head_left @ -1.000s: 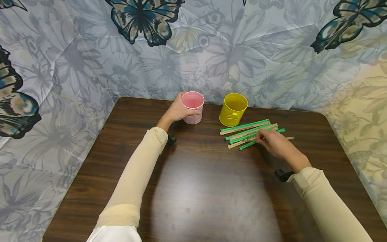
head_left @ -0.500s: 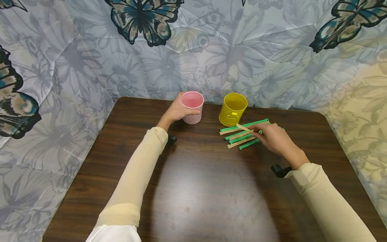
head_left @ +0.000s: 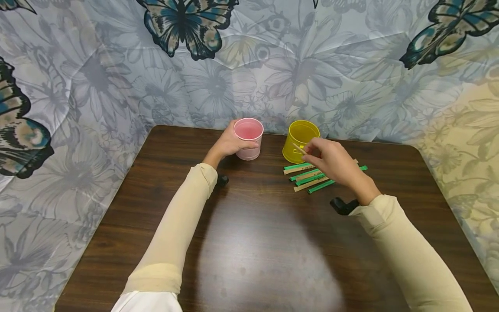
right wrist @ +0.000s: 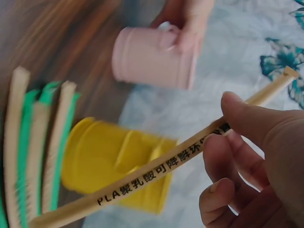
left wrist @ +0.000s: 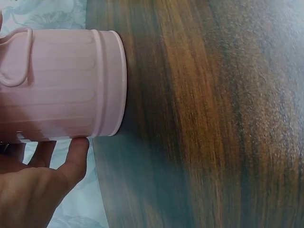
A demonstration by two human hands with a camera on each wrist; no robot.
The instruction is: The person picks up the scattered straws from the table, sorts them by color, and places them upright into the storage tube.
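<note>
My left hand (head_left: 229, 143) grips a small pink bucket (head_left: 251, 154) at the far side of the table, thumb across its front. In the left wrist view the pink bucket (left wrist: 61, 80) shows its handle, and fingers lie along its side. My right hand (head_left: 333, 160) pinches one brown-wrapped drinking straw (right wrist: 161, 166) between thumb and fingers, with dark printed characters along it. In the head view this straw (head_left: 299, 149) overlaps the front of a yellow bucket (head_left: 289, 151). Below that hand lies a pile of straws (head_left: 308, 178) in green and brown wrappers, partly hidden by it.
A dark wood table (head_left: 265, 242) carries everything. Its far edge meets a hanging cloth (head_left: 218, 82) printed with flowers and butterflies. The yellow bucket stands right of the pink one, just behind the straw pile.
My right hand has lifted a brown-wrapped straw out of the pile and moved up and left to the yellow bucket. The left hand and pink bucket have stayed in place.
</note>
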